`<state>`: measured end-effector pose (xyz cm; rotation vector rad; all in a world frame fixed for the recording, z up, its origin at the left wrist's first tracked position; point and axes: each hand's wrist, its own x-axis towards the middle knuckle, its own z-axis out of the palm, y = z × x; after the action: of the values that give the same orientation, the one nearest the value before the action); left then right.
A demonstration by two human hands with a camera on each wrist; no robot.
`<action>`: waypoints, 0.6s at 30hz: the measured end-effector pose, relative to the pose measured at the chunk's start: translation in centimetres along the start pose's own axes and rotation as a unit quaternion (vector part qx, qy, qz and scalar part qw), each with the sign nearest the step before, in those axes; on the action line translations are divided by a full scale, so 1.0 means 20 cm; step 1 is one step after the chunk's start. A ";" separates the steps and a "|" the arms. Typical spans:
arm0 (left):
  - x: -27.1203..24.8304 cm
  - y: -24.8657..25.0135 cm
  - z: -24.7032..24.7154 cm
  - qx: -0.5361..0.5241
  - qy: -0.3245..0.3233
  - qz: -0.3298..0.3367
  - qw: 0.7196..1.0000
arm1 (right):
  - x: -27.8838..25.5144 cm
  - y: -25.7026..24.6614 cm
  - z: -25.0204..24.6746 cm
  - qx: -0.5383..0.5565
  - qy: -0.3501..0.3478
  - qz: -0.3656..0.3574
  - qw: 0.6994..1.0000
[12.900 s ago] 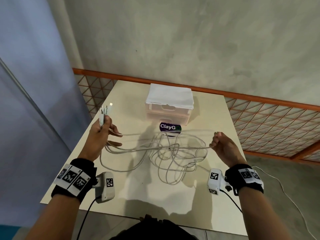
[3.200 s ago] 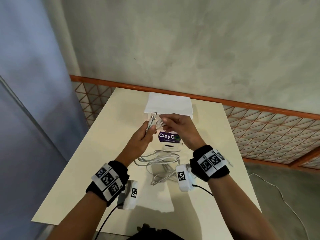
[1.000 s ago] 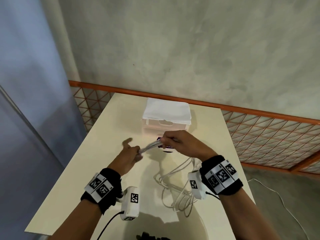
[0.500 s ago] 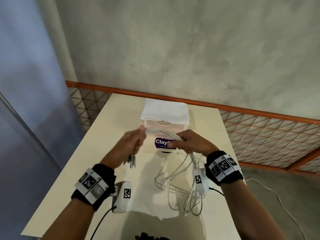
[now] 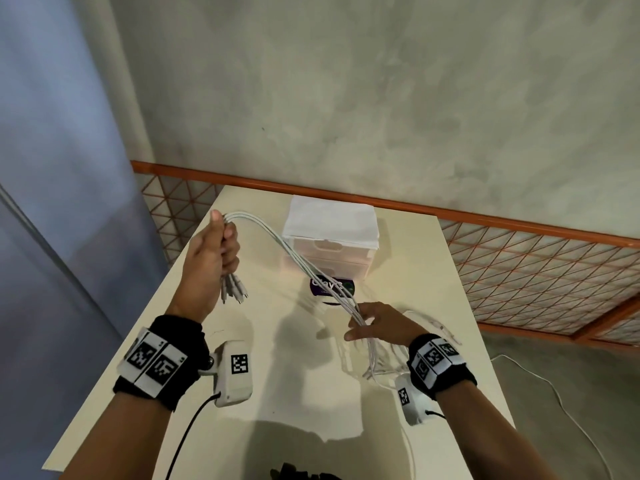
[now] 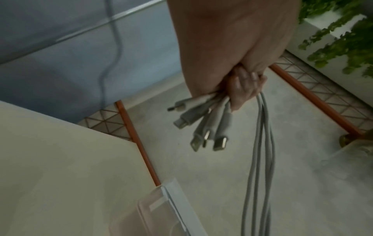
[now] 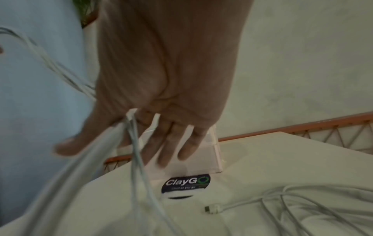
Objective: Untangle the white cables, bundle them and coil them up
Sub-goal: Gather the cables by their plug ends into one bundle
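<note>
White cables (image 5: 277,237) arc from left-hand grip (image 5: 211,258) across open right hand (image 5: 381,325).

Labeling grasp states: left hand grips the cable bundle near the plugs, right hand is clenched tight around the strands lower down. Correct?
Not quite. The left hand does grip the white cables near the plugs, but the right hand is open: the right wrist view shows straight, spread fingers with the strands running between thumb and forefinger.

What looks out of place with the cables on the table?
One connector end lies loose on the table near the ClayGo sticker, apart from the other plugs gripped in the left hand. The right hand is open against the cables.
</note>
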<state>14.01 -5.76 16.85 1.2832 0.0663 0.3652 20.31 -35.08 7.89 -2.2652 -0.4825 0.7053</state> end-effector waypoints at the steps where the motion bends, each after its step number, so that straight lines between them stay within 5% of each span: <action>1: 0.00 0.00 0.00 0.013 -0.007 0.001 1.000 | 0.01 0.00 0.02 -0.033 0.056 0.001 0.998; 5: -0.04 -0.03 0.02 0.053 -0.046 -0.006 0.997 | 0.04 -0.01 0.06 0.015 0.227 0.009 0.974; 9: -0.07 -0.02 0.04 0.079 -0.063 -0.015 0.995 | 0.04 -0.01 0.03 0.176 0.254 0.034 0.950; 14: -0.06 0.02 0.02 0.051 -0.044 0.005 0.998 | 0.02 -0.02 -0.15 0.107 0.321 0.072 0.938; 18: -0.07 0.03 0.06 0.035 -0.043 0.016 0.998 | 0.02 -0.11 -0.40 0.131 0.398 0.018 0.908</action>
<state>12.79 -7.08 17.53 1.3697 -0.0152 0.3375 25.11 -37.57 14.12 -2.0771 0.0554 -0.1702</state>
